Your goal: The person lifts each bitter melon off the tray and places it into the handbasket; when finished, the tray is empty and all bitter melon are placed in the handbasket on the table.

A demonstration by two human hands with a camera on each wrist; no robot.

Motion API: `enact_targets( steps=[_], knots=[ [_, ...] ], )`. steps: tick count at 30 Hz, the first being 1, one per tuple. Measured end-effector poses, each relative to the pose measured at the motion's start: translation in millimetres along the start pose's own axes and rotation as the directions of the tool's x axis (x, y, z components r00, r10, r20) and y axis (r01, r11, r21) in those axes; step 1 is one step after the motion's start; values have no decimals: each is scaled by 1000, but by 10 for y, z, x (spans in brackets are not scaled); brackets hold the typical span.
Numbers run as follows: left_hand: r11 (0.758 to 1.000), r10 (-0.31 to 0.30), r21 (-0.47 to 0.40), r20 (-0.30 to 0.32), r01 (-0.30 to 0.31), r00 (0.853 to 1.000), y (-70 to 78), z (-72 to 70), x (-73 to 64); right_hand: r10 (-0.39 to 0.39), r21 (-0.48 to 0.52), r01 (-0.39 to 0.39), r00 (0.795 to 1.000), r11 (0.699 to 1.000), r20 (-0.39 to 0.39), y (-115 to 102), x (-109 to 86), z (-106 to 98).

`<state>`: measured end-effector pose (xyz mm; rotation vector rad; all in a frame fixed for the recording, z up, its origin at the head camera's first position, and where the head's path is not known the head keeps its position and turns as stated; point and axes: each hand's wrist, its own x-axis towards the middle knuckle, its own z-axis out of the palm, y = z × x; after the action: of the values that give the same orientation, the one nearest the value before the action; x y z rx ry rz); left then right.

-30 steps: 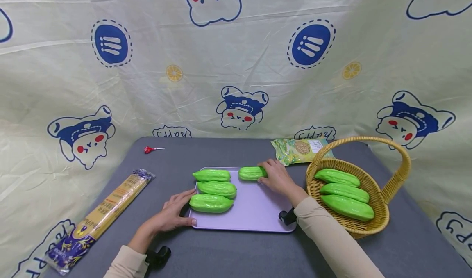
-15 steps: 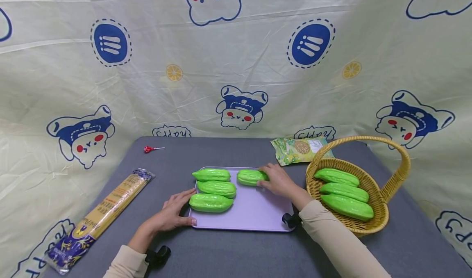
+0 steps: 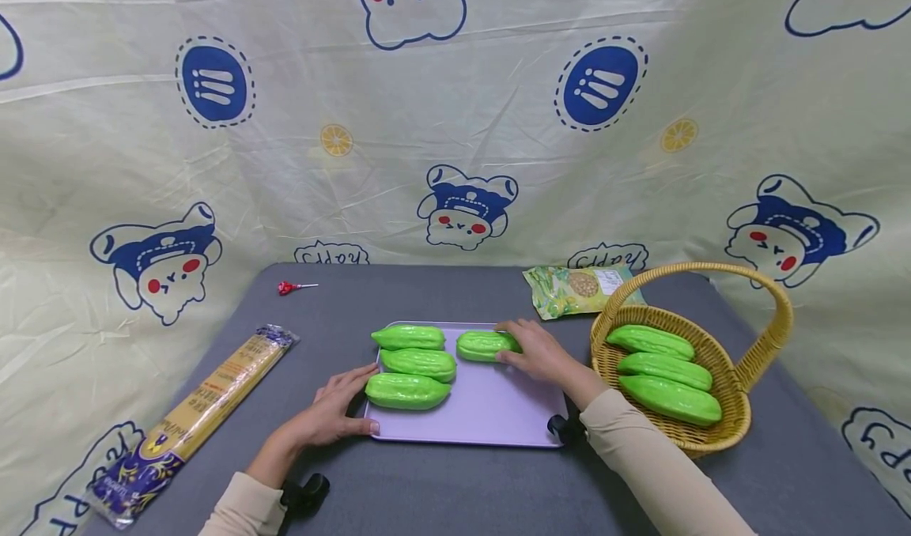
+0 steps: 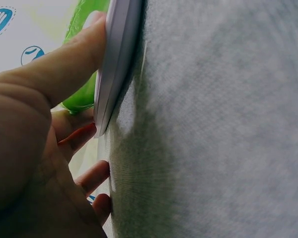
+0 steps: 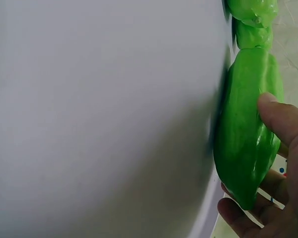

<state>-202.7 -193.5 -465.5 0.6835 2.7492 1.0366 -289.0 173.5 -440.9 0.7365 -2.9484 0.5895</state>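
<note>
**Glossy green ribbed vegetable (image 3: 481,346) and bare right hand (image 3: 538,354) shift nearer the wearer over the smooth lilac rectangular tray (image 3: 498,413)**

Compared with a second ago, both sit slightly farther in from the tray's far rim. The right hand grasps the vegetable by its tapered right end, thumb on the near side and fingers on the far side. That vegetable is over the tray's far part, low to the surface; whether it rests fully there, I cannot tell.

At the tray's left near corner, the bare left hand (image 3: 334,413) touches the rim, its thumb on the near edge and its fingers loosely extended, not clenched.

Three plump, shiny green vegetables (image 3: 416,364) lie in a column along the tray's left side. Right of the tray stands a woven tan wicker basket (image 3: 701,443) with an arched handle, holding three smoother, longer green vegetables (image 3: 665,371). Beyond the tray's far right corner lies a crinkled green plastic packet (image 3: 584,289); left of the tray, a long, glossy gold-and-purple packet (image 3: 192,425).
</note>
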Motion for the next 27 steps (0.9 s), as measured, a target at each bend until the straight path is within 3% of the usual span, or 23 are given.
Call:
enact_targets(
  steps=[14,27],
  knots=[
    [1000,-1,-1,1,1,1000,-4,-4,4,-41,-25,40,997,999,-67,-5,12,48],
    [1000,6,-2,1,-6,1000,-11,1,6,-23,-30,21,998,999,-62,-48,-2,-10]
  ],
)
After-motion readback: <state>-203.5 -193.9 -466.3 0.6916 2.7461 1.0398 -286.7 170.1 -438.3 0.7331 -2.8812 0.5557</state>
